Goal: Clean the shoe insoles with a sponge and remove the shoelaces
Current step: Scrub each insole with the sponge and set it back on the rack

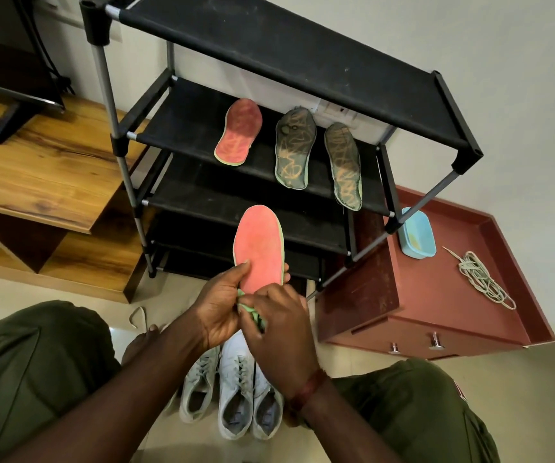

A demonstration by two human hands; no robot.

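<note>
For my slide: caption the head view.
Left hand holds a pink insole; right hand holds a green sponge.

Blk rack [269, 38], wood unit [45, 168], white wall [470, 35]

On my remote feed, a pink insole [238, 132] and two dark insoles [294, 149] lie on the black shoe rack [186, 128], a blue tub [416, 237] and loose laces [485, 282] on the red cabinet [436, 295], pale sneakers [236, 389] on the floor [536, 379].
</note>
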